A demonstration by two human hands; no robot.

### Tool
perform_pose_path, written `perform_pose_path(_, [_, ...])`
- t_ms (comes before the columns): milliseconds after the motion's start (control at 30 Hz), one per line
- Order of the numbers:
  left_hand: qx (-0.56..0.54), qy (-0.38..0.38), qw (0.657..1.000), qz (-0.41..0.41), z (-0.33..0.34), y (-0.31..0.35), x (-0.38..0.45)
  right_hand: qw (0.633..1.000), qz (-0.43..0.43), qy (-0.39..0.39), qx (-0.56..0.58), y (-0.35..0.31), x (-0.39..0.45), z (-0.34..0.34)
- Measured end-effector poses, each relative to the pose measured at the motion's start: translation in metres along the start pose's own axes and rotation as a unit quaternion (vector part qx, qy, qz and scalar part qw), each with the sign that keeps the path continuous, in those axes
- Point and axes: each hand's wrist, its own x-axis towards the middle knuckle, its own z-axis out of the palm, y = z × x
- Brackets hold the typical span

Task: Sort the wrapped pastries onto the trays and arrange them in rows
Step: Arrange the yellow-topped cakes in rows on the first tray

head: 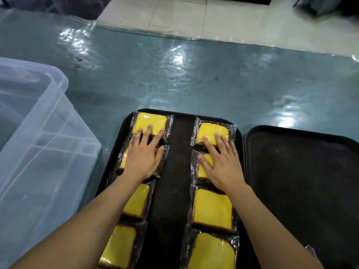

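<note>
**Both hands squaring up two rows on the left tray**

The person is pressing both hands flat on wrapped pastries, fingers straight and spread, gripping nothing. The left hand [142, 157] is lying across the second pastry of the left row, its fingertips reaching onto the far left pastry [150, 122]. The right hand [221, 162] is covering the second pastry of the right row, its fingertips touching the far right pastry [212, 133], which is sitting slightly askew.

Eight pastries in clear wrap are lying on the left tray [174, 148] in two rows of four, with a bare dark strip running between them. The right tray [301, 181] is sitting just beside it, showing no pastries. A clear plastic bin [38, 133] is standing to the left on the tabletop [174, 74], which is covered in shiny film.

The step in hand looks like aligning, not placing. Next, the hands are probably going to nudge the far pair straight, then fetch more pastries for the middle strip or the right tray; where further pastries are waiting is not visible.
</note>
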Motion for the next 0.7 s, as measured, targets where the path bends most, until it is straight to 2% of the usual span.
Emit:
perform_pose_path(300, [0.0,-0.011,1.0,0.015,-0.001,-0.008,0.008,1.0,0.002,-0.002,0.001,0.008,0.008,0.003])
perform_pose_path(467, [-0.012,0.006,1.0,0.01,-0.005,-0.004,0.002,0.999,0.015,0.032,-0.012,0.002,0.001,0.001])
perform_pose_path(633, [-0.027,0.057,0.998,-0.014,-0.013,0.002,-0.05,0.994,0.055,0.085,0.031,-0.027,-0.048,-0.006])
perform_pose_path(700, [-0.025,0.042,0.999,-0.012,-0.01,0.0,-0.078,0.992,0.088,0.082,0.034,-0.036,-0.074,0.0])
